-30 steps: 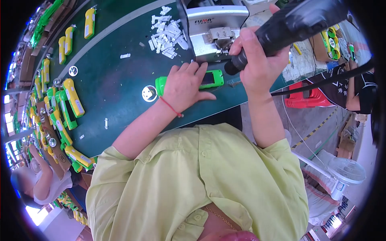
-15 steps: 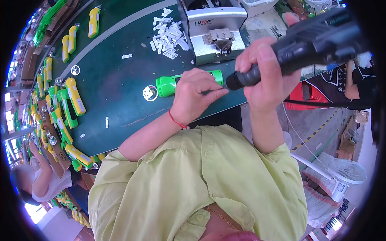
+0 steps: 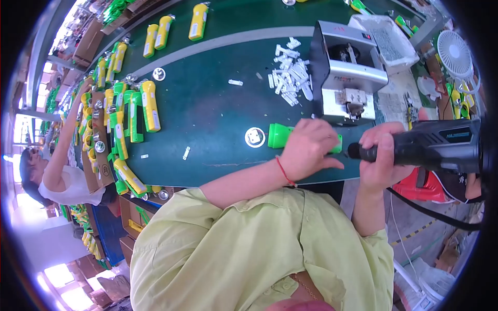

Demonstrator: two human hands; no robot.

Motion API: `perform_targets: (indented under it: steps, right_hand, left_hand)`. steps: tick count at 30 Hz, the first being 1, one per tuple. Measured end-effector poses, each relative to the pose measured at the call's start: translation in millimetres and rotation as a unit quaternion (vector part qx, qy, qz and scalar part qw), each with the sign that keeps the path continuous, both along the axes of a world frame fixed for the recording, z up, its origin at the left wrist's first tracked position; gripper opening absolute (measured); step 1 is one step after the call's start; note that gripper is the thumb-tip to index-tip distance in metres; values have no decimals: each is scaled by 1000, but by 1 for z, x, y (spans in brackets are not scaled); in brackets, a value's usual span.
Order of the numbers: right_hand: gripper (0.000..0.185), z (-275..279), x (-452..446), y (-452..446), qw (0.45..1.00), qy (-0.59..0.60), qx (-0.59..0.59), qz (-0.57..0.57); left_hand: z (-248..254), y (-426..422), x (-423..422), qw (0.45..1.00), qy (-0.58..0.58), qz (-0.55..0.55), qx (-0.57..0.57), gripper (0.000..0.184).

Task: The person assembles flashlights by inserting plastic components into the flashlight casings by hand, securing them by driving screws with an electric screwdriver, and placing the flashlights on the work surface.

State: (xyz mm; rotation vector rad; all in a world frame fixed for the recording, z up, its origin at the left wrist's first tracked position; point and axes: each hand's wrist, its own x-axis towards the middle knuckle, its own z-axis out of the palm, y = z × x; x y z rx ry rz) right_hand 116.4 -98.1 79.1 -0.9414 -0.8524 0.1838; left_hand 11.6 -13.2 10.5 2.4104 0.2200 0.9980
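Down over the green plastic flashlight body (image 3: 280,136) goes the left hand (image 3: 307,149), away from the driver tip where it was pinching half a second ago! From the head view, the body lies on the dark green tabletop (image 3: 218,124), just beside a round white-and-silver disc (image 3: 254,137). Left fingers drape across it, thumb spread; how firmly they grip, I cannot tell. Right hand (image 3: 381,160) wraps tight around a black cylindrical power screwdriver (image 3: 436,146), its tip near the body's end.
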Motion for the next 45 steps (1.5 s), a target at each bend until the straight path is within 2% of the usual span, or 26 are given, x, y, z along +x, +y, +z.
perform_targets:
  steps: [1, 2, 3, 5, 10, 12, 14, 15, 17, 19, 20, 22, 24, 25, 26, 28, 32, 34, 35, 36, 37, 39, 40, 41, 45]
  right_hand:
    - [70, -1, 2, 1, 998, -40, -24, -45]
    - [63, -3, 8, -1, 990, -85, -56, -95]
    - [62, -7, 13, -2, 989, -83, -70, -102]
    - [61, -13, 23, 1, 986, -75, -95, -113]
    - [63, -32, 34, 14, 989, -69, -55, -121]
    - [35, -37, 35, 16, 995, -43, 12, -86]
    - [37, -36, 34, 17, 997, -32, 10, -72]
    - [49, -36, 36, 19, 993, -75, -12, -92]
    - [63, -38, 37, 21, 986, -118, -36, -112]
    - [40, -45, 36, 24, 996, -51, -1, -74]
    - [40, -47, 35, 24, 996, -50, -1, -73]
    - [42, -51, 30, 29, 997, 46, -31, -51]
    - [40, -54, 23, 30, 994, 67, -72, -43]
    - [38, -60, 26, 32, 995, 25, -73, -56]
    - [36, -59, 21, 33, 992, 59, -90, -72]
    - [34, -74, 23, 34, 985, -48, -91, -137]
    - [33, -75, 18, 31, 982, -62, -57, -168]
    - [31, -72, 17, 25, 986, -93, -71, -123]
    - [33, -66, 16, 25, 994, -37, -54, -83]
    - [33, -66, 23, 23, 994, -39, -51, -86]
    - [49, -68, 34, 19, 990, -112, -81, -36]
    - [63, -73, 39, 15, 983, -143, -112, 17]
    - [63, -78, 37, 18, 983, -143, -113, 17]
    - [62, -82, 32, 20, 953, -242, -140, -115]
    - [64, -81, 10, 26, 988, -30, -87, -123]
  left_hand:
    - [-1, 6, -2, 1000, 13, -3, 1, 46]
    - [-3, 11, -4, 999, 33, 26, 24, 47]
    - [-2, 14, -6, 990, 131, 42, 41, 49]
    - [-18, 13, -7, 984, 168, 26, 51, 49]
    - [-21, 11, -4, 985, 162, 28, 50, 48]
    - [-21, 10, -4, 984, 170, 33, 47, 47]
    - [-21, 10, -4, 984, 166, 36, 53, 46]
    - [-20, 11, -5, 984, 167, 37, 54, 46]
    - [-20, 10, -5, 982, 180, 39, 46, 47]
    - [-22, 10, -4, 983, 173, 39, 48, 47]
    - [-23, 10, -4, 984, 167, 40, 50, 47]
    - [-23, 8, -2, 983, 174, 37, 35, 46]
    - [-19, 10, -6, 980, 194, 39, 25, 46]
    - [-19, 10, -7, 977, 207, 40, 30, 46]
    - [-20, 10, -7, 980, 189, 43, 32, 46]
    - [-20, 12, -6, 980, 194, 31, 41, 47]
    - [-18, 11, -5, 982, 175, 32, 61, 49]
    - [-18, 9, -8, 979, 189, 32, 66, 50]
    - [-18, 7, -9, 979, 188, 31, 66, 50]
    - [-18, 7, -9, 979, 193, 34, 60, 50]
    - [-18, 8, -7, 978, 198, 37, 53, 50]
    - [-20, 8, -6, 980, 190, 35, 56, 49]
    - [-20, 9, -5, 981, 182, 36, 59, 48]
    - [-21, 8, -7, 981, 184, 36, 53, 48]
    - [-23, 15, -3, 978, 197, 25, 56, 46]
